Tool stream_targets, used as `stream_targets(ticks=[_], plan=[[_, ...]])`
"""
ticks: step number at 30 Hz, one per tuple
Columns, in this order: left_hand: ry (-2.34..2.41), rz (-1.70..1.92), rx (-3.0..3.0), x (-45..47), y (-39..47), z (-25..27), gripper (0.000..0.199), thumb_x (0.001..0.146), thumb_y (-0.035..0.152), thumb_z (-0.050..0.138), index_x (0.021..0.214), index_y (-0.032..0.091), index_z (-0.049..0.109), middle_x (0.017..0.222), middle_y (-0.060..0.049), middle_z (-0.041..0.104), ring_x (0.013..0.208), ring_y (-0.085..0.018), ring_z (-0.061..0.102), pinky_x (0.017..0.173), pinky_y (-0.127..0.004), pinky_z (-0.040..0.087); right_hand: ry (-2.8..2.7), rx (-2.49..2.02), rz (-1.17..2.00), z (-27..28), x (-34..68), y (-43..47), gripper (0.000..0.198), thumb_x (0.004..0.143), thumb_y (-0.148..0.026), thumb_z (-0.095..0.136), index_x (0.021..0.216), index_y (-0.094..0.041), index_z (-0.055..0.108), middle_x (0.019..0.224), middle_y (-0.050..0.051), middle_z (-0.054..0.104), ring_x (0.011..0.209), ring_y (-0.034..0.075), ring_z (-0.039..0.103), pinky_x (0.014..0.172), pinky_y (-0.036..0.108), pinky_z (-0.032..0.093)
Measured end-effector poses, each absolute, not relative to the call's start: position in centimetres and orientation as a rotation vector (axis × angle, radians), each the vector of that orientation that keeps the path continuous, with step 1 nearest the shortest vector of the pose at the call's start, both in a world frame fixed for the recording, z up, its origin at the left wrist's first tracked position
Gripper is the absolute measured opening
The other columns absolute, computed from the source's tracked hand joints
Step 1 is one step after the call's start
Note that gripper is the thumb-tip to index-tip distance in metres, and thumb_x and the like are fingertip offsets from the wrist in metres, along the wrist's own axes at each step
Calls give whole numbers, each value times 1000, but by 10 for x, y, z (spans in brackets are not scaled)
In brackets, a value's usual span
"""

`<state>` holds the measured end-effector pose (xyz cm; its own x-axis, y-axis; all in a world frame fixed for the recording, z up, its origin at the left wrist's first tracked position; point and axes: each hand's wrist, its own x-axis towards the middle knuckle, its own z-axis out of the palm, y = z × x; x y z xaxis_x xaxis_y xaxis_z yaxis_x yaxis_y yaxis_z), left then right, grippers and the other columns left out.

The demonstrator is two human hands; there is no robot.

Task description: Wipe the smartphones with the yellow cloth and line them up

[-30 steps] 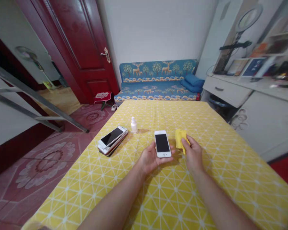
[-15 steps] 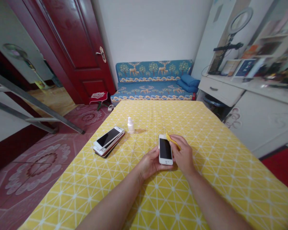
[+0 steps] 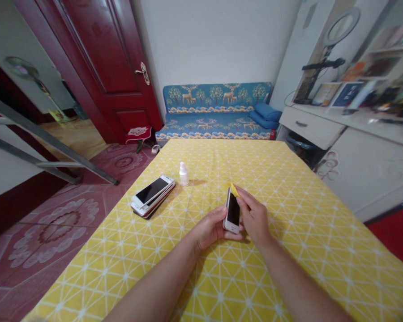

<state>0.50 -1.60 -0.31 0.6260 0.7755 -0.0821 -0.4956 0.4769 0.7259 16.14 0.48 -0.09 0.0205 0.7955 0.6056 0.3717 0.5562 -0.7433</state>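
Above the yellow surface, left hand grips the tilted phone, right hand pinches a yellow cloth; firm rubbing could slip it loose.

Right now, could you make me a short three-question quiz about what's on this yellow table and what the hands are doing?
1. True or false: the left hand holds the white phone.
2. What does the right hand press to the phone's screen? A) a sponge B) a yellow cloth C) a brush
3. What small thing stands beside the stack of phones?

Key: 1 true; 2 B; 3 a small white bottle.
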Motion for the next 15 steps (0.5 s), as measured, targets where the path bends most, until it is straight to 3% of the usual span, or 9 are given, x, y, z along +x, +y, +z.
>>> stream_targets(ticks=[6, 11, 15], plan=[[446, 783, 801, 4, -19, -3, 42, 84, 40, 64, 118, 15, 60, 100, -14, 67, 91, -24, 67, 77, -41, 57, -1642, -930, 380, 6, 163, 2, 34, 94, -23, 47, 124, -29, 62, 130, 3, 62, 122, 19, 57, 106, 42, 45], [506, 805, 756, 7, -20, -1, 42, 84, 48, 62, 106, 12, 62, 92, -14, 67, 85, -24, 67, 74, -42, 57, -1763, -861, 351, 8, 163, 0, 36, 95, -19, 44, 124, -31, 62, 136, 2, 57, 127, 19, 52, 108, 43, 43], [530, 820, 733, 8, -19, 0, 34, 83, 43, 64, 98, 13, 62, 86, -12, 68, 77, -22, 67, 73, -43, 57, -1831, -833, 327, 9, 163, 0, 38, 95, -17, 43, 125, -31, 61, 137, 1, 56, 131, 20, 48, 110, 45, 41]])
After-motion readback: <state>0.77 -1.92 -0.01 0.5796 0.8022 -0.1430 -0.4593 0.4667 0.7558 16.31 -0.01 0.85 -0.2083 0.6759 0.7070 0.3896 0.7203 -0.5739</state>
